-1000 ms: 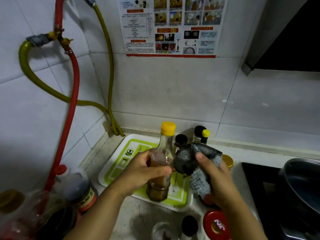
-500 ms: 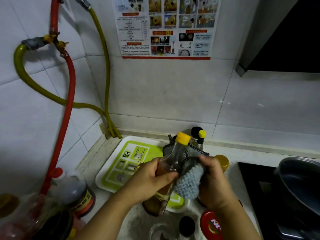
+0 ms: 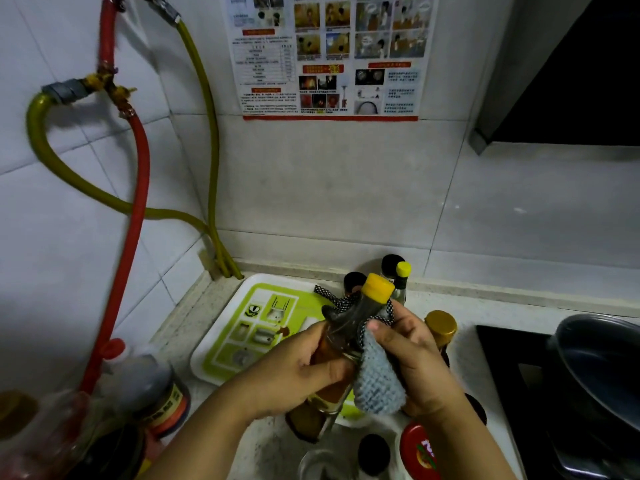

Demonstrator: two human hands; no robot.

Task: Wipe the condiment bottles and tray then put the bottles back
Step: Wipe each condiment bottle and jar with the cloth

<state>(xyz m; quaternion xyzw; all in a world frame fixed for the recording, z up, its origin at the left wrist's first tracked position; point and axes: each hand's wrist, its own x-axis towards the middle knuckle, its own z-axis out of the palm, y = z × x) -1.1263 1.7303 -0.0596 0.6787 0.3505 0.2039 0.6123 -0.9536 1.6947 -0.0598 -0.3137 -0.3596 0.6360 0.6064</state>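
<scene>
Lower centre of frame: amber bottle (image 3: 341,344), yellow cap, tilted above the green tray (image 3: 221,344); left hand (image 3: 294,372) fingers clasp its body. Right hand (image 3: 415,362) fingers pinch a grey cloth (image 3: 379,379) against its neck.

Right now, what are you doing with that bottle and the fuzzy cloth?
A person is cleaning a sauce bottle with a yellow cap. The left hand grips the bottle, tilted, by its middle, and the right hand holds a grey cloth wrapped round its upper part. They are above the near edge of the green and white tray, which has no bottles on its visible part. Other bottles wait beside it on the counter.
</scene>
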